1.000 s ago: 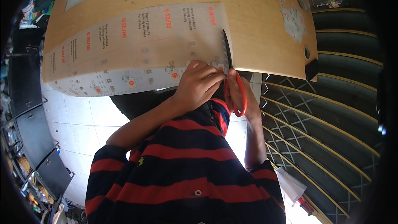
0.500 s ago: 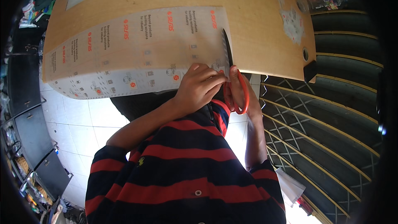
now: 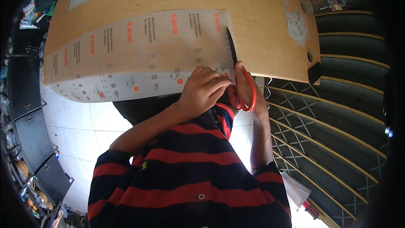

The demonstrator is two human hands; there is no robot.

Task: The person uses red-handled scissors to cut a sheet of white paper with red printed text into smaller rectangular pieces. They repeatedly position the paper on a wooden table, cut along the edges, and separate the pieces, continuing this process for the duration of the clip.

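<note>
Head view. Translucent printed sheet (image 3: 141, 55): is lying across the near part of the wood-coloured tabletop (image 3: 270, 38), its near edge drooping over the front edge. Left hand (image 3: 202, 89): is pinching the sheet's near right corner. Right hand (image 3: 244, 85): is gripping orange-handled scissors (image 3: 233, 50), dark blades running along the sheet's right edge. Wood surface: is extending rightward from the blades and beyond the sheet's far edge.
</note>
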